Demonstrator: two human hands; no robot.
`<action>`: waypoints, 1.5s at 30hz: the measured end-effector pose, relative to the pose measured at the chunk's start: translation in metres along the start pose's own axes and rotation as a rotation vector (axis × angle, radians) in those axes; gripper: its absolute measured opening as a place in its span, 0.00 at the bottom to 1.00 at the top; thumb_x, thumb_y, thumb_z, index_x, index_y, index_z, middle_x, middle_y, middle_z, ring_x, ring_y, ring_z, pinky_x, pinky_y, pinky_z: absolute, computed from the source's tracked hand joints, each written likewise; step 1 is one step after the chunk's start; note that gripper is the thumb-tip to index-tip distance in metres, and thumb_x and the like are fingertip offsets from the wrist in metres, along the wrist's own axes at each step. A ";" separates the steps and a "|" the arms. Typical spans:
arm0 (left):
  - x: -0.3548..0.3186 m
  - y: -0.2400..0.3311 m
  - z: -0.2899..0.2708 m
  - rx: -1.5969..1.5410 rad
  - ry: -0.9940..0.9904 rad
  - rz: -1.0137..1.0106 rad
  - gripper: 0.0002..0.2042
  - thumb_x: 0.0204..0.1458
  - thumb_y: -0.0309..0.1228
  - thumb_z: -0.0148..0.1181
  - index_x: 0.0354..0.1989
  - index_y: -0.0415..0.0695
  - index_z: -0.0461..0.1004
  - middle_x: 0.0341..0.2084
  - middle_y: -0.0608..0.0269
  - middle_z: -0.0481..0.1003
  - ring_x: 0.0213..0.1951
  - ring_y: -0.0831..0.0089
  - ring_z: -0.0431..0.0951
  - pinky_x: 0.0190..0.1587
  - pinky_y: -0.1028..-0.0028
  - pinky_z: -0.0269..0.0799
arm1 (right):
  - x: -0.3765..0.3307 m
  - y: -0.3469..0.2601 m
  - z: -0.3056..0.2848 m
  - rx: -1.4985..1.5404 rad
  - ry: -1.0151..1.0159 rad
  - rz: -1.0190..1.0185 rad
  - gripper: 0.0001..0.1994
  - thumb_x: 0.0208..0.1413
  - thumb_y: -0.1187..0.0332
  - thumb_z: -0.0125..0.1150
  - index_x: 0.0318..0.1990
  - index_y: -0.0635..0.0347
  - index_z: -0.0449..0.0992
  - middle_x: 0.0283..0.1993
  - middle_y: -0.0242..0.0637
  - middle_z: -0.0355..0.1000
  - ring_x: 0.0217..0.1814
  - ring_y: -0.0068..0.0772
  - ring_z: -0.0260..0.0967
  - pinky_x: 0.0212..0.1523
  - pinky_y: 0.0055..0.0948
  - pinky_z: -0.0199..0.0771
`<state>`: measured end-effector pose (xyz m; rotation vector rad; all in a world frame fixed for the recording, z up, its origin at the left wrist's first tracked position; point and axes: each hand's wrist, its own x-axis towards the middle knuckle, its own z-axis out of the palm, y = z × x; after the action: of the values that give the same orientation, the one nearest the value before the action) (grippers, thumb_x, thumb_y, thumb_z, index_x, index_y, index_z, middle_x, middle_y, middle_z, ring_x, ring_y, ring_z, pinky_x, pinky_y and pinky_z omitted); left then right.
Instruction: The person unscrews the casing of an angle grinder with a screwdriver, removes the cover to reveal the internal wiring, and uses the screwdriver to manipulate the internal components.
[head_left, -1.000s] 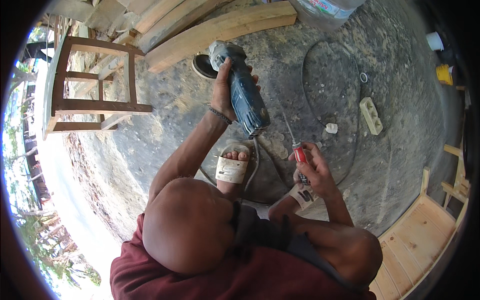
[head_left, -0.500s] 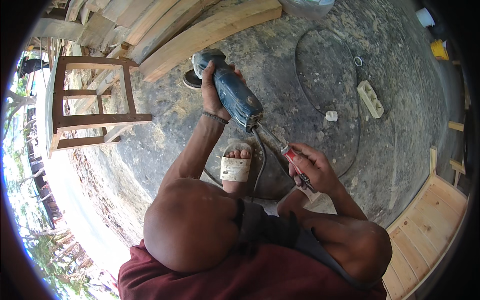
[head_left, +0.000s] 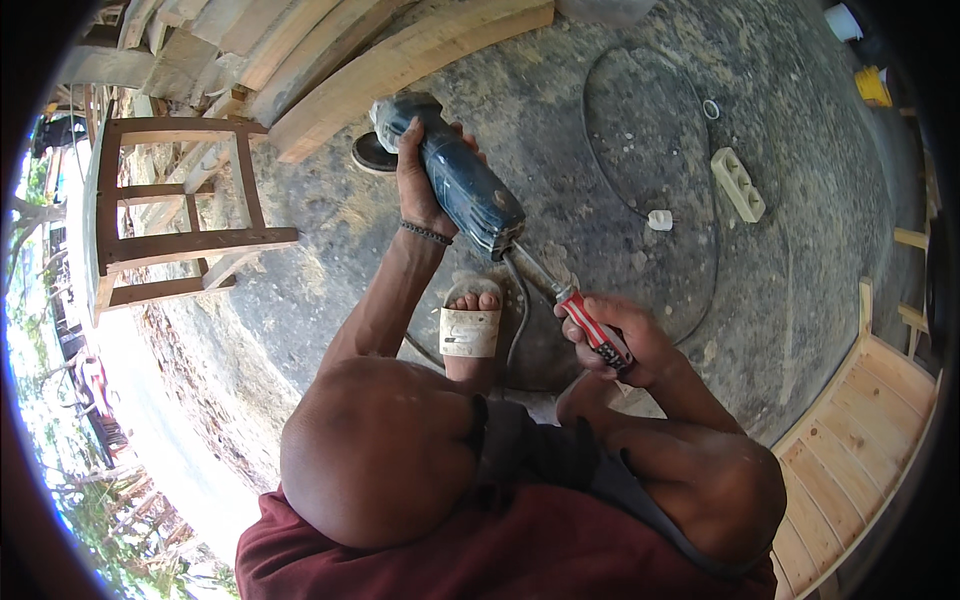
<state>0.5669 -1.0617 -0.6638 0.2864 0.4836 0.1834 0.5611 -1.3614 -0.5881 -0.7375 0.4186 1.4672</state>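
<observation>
Blue and heavy-looking, the angle grinder point(head_left: 455, 180) is the biggest thing in hand: a stiff, hard-shelled power tool with weight up front at its head and dark disc point(head_left: 372, 153). It is best taken around the narrow middle of the body, which is where the left hand point(head_left: 420, 185) wraps it, fingers closed over the casing, the disc end pointing to about 10 o'clock from that grip and the tail end to about 4 o'clock. From the tail a grey cord point(head_left: 515, 315) drops toward 6 o'clock; it is limp and could snag a foot.

Smaller and light, the screwdriver point(head_left: 585, 318) has a red, white and black striped handle and a thin rigid metal shaft. The right hand point(head_left: 630, 340) is closed around the handle, with the shaft running toward 10 o'clock to meet the grinder's tail. The tip itself is too small to make out.

Below the tools, at 6 o'clock, a sandalled foot point(head_left: 470, 325) rests on the dusty concrete floor point(head_left: 620, 120). A wooden stool frame point(head_left: 170, 215) lies at 9 o'clock, well apart, and a white power strip point(head_left: 738, 184) at 2 o'clock.
</observation>
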 end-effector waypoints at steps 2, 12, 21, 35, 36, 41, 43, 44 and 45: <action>0.001 -0.003 0.000 0.009 0.019 0.022 0.27 0.52 0.50 0.65 0.46 0.37 0.69 0.35 0.53 0.76 0.37 0.64 0.80 0.43 0.65 0.81 | -0.002 -0.002 0.005 -0.050 -0.033 0.010 0.21 0.67 0.57 0.52 0.56 0.68 0.70 0.28 0.37 0.71 0.15 0.20 0.60 0.11 0.20 0.59; -0.003 -0.013 -0.013 0.174 0.140 0.076 0.28 0.52 0.54 0.63 0.43 0.38 0.71 0.31 0.53 0.77 0.32 0.64 0.80 0.39 0.66 0.80 | -0.002 0.000 0.010 -0.874 0.291 -0.328 0.14 0.65 0.63 0.55 0.47 0.66 0.78 0.21 0.36 0.72 0.16 0.23 0.67 0.15 0.24 0.64; 0.006 0.007 -0.016 0.154 0.134 0.187 0.26 0.53 0.54 0.61 0.41 0.38 0.73 0.29 0.52 0.77 0.31 0.61 0.79 0.38 0.64 0.79 | 0.013 0.002 0.014 -1.450 0.418 -0.801 0.22 0.57 0.67 0.61 0.58 0.65 0.73 0.35 0.47 0.78 0.32 0.32 0.78 0.32 0.29 0.79; 0.002 -0.011 -0.012 0.223 0.162 0.145 0.26 0.54 0.54 0.61 0.42 0.39 0.72 0.28 0.58 0.77 0.30 0.66 0.79 0.36 0.68 0.79 | 0.011 0.019 -0.032 0.347 -0.352 0.140 0.24 0.68 0.55 0.47 0.62 0.66 0.63 0.31 0.31 0.70 0.20 0.13 0.56 0.13 0.11 0.58; 0.001 -0.012 -0.011 0.231 0.173 0.140 0.26 0.54 0.54 0.61 0.42 0.39 0.72 0.28 0.58 0.77 0.30 0.66 0.79 0.36 0.68 0.79 | 0.011 0.016 -0.032 0.294 -0.319 0.107 0.24 0.68 0.54 0.48 0.60 0.66 0.65 0.29 0.31 0.69 0.20 0.13 0.57 0.13 0.12 0.58; 0.005 -0.016 -0.016 0.245 0.217 0.158 0.26 0.53 0.54 0.62 0.41 0.39 0.72 0.29 0.57 0.76 0.30 0.66 0.78 0.37 0.68 0.78 | 0.003 0.005 -0.015 -0.257 0.068 -0.089 0.19 0.66 0.54 0.53 0.49 0.64 0.75 0.24 0.29 0.69 0.20 0.16 0.63 0.13 0.19 0.62; 0.006 -0.022 -0.017 0.258 0.225 0.160 0.26 0.52 0.54 0.62 0.41 0.39 0.72 0.29 0.57 0.76 0.31 0.66 0.78 0.38 0.68 0.78 | 0.007 0.012 -0.020 -0.819 0.213 -0.464 0.17 0.64 0.56 0.57 0.46 0.63 0.78 0.22 0.29 0.69 0.20 0.18 0.66 0.16 0.23 0.67; 0.005 -0.022 -0.017 0.274 0.251 0.168 0.26 0.52 0.54 0.62 0.41 0.39 0.72 0.29 0.57 0.76 0.31 0.66 0.78 0.38 0.68 0.78 | 0.011 0.016 -0.022 -1.096 0.324 -0.652 0.16 0.63 0.56 0.59 0.44 0.62 0.79 0.21 0.29 0.69 0.20 0.19 0.68 0.17 0.25 0.69; 0.004 -0.023 -0.017 0.289 0.277 0.177 0.26 0.52 0.53 0.62 0.40 0.39 0.72 0.29 0.57 0.76 0.31 0.66 0.78 0.37 0.68 0.78 | 0.014 0.016 -0.023 -1.391 0.414 -0.876 0.15 0.63 0.57 0.59 0.45 0.61 0.79 0.22 0.30 0.70 0.21 0.20 0.68 0.18 0.26 0.69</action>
<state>0.5648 -1.0782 -0.6869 0.5921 0.7618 0.3288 0.5505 -1.3680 -0.6170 -2.0075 -0.6945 0.5608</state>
